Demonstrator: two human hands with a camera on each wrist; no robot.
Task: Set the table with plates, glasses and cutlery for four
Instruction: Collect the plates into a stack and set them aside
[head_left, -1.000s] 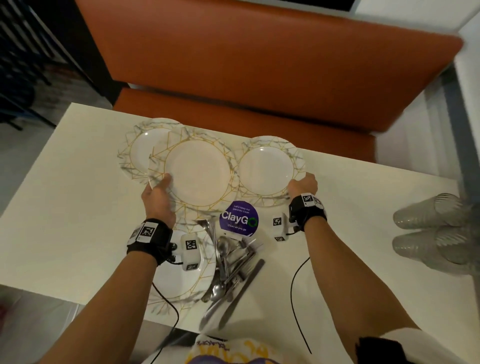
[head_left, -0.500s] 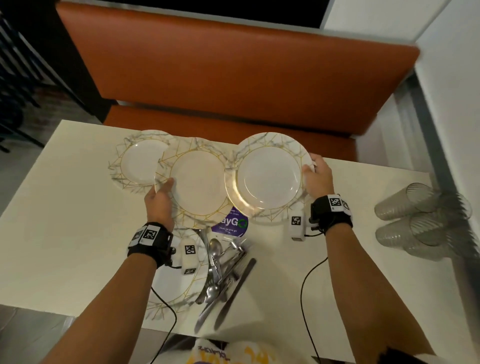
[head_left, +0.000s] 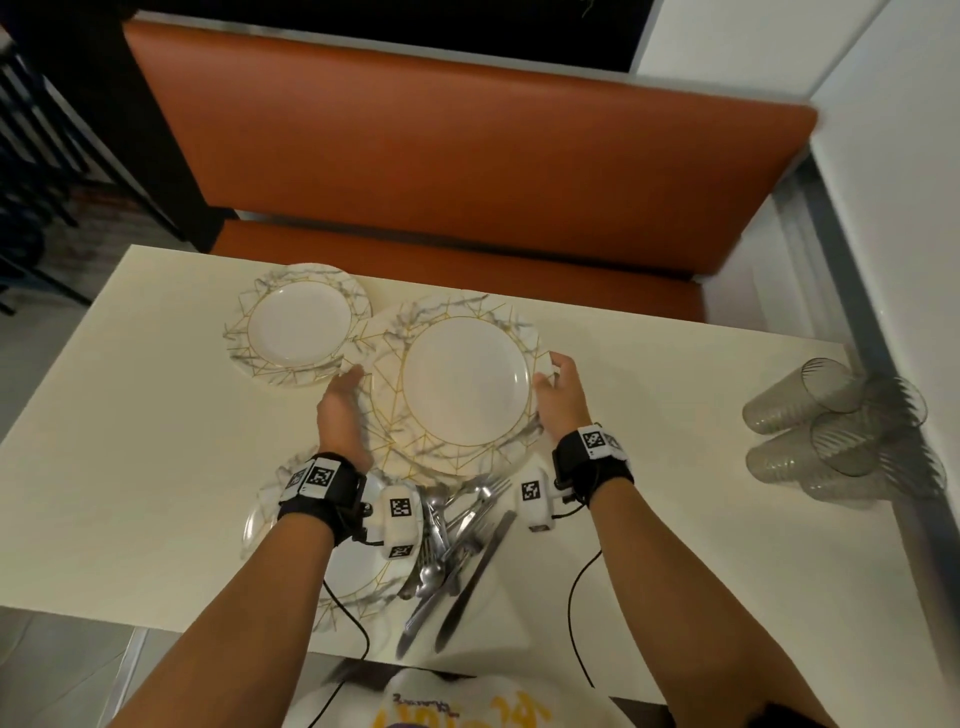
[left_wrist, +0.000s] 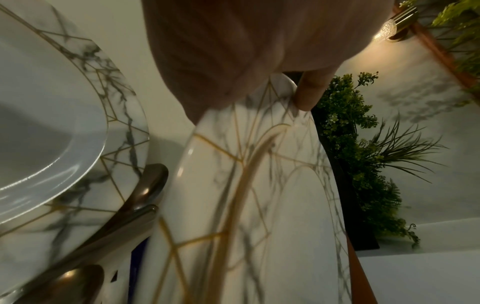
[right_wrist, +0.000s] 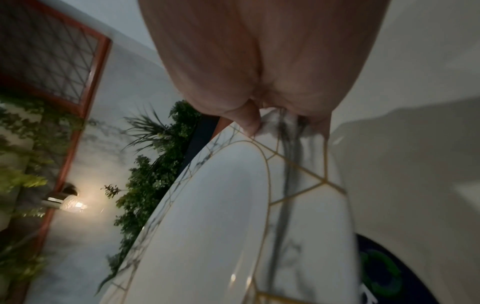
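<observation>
Marble-and-gold-patterned plates lie on the cream table (head_left: 130, 441). One plate (head_left: 298, 325) rests at the far left. My right hand (head_left: 558, 387) grips the right rim of a plate (head_left: 462, 395) that overlaps a second plate (head_left: 363, 345) beneath it. My left hand (head_left: 345, 400) grips the left rim of that lower plate. In the left wrist view a finger (left_wrist: 306, 92) curls behind the plate rim (left_wrist: 246, 205). In the right wrist view the thumb (right_wrist: 249, 121) presses on the plate (right_wrist: 207, 226). Another plate (head_left: 353, 566) lies near me, beside a cutlery pile (head_left: 452, 545).
Several clear plastic cups (head_left: 831, 426) lie on their sides at the table's right edge. An orange bench (head_left: 467, 156) runs behind the table. A purple round sticker (right_wrist: 379, 273) is under the held plates. Wrist cables hang over the near table edge.
My right hand has carried its plate leftward until it overlaps the middle plate held by my left hand. The purple sticker is now covered in the head view.
</observation>
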